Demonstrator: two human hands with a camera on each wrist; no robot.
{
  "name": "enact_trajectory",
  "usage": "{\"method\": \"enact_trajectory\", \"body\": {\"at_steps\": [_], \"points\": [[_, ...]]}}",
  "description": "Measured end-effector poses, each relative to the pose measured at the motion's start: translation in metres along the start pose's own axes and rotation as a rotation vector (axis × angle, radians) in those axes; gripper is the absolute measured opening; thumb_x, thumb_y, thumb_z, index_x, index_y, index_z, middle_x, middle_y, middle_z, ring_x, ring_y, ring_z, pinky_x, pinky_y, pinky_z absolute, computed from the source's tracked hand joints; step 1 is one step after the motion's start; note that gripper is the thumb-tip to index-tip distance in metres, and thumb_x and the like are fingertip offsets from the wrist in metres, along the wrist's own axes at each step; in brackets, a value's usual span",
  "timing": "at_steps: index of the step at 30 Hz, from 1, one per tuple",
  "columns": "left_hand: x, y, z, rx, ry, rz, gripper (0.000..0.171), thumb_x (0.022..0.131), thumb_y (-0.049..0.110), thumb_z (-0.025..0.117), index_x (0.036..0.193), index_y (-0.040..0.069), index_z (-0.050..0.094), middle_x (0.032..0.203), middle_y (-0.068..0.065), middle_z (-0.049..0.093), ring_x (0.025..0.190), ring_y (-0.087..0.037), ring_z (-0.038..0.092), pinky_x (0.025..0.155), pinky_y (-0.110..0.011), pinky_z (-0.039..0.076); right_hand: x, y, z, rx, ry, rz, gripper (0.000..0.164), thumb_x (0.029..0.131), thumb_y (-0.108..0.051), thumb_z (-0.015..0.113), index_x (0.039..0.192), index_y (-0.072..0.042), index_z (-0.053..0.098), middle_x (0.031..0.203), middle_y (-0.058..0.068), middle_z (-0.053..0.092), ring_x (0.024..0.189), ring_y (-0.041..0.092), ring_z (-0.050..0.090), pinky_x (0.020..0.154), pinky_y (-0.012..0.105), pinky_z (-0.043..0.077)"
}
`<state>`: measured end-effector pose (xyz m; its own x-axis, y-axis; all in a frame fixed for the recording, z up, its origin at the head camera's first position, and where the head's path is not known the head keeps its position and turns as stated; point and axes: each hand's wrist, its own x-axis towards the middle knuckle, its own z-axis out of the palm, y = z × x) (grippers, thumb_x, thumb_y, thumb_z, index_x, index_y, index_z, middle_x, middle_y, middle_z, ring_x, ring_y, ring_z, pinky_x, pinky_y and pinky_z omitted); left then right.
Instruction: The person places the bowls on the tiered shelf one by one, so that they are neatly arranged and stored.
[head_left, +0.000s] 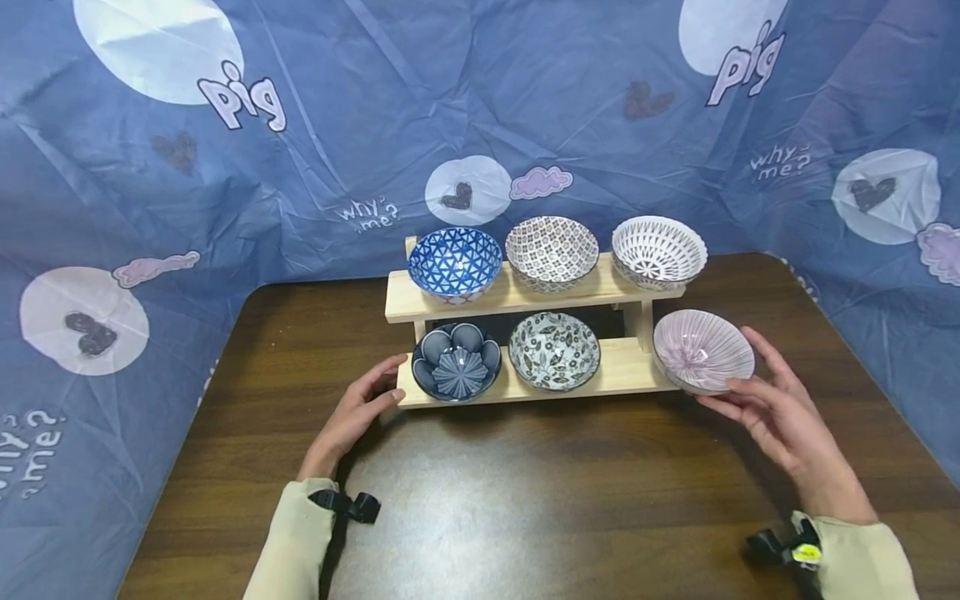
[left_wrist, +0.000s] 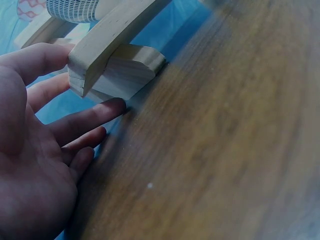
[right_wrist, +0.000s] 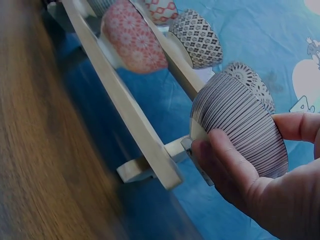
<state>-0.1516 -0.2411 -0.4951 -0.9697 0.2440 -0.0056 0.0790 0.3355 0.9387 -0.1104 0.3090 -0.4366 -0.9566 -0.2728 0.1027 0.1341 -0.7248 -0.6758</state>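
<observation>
A two-tier wooden stand [head_left: 618, 379] stands on the table. Fingertips of my left hand [head_left: 358, 415] touch the left end of its lower board [left_wrist: 82, 75], the fingers mostly straight. At the other end, my right hand [head_left: 787, 421] holds a pale purple striped bowl [head_left: 701, 354], thumb and fingers on its rim and side; dark lines cover its outside [right_wrist: 240, 125]. The lower board also bears a dark blue flower-patterned bowl [head_left: 459, 371] and a grey leaf-patterned bowl [head_left: 555, 354]. Whether the striped bowl touches the board, I cannot tell.
On the upper board sit a blue triangle-patterned bowl [head_left: 455, 262], a brown-and-white patterned bowl [head_left: 552, 252] and a white bowl with black marks [head_left: 660, 250]. Behind the brown wooden table [head_left: 525, 492] hangs a blue printed cloth [head_left: 322, 167].
</observation>
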Motion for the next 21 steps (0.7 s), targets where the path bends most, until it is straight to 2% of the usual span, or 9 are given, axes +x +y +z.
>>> {"method": "enact_trajectory", "body": {"at_steps": [10, 21], "points": [[0.0, 0.0, -0.001, 0.0, -0.005, -0.001, 0.053, 0.097, 0.014, 0.06, 0.148, 0.008, 0.046, 0.136, -0.026, 0.059, 0.116, -0.018, 0.056, 0.09, -0.021, 0.046, 0.004, 0.009, 0.007, -0.011, -0.041, 0.026, 0.07, 0.096, 0.022, 0.024, 0.15, -0.021, 0.038, 0.136, 0.009, 0.049, 0.115, 0.033, 0.067, 0.089, 0.053, 0.055], [-0.001, 0.001, 0.0, -0.009, -0.004, -0.001, 0.052, 0.098, 0.014, 0.06, 0.148, 0.008, 0.046, 0.135, -0.026, 0.059, 0.113, -0.012, 0.056, 0.089, -0.022, 0.046, 0.01, 0.019, 0.015, -0.048, -0.036, 0.046, 0.07, 0.096, 0.022, 0.028, 0.149, -0.022, 0.039, 0.134, 0.009, 0.05, 0.112, 0.032, 0.068, 0.088, 0.051, 0.057]]}}
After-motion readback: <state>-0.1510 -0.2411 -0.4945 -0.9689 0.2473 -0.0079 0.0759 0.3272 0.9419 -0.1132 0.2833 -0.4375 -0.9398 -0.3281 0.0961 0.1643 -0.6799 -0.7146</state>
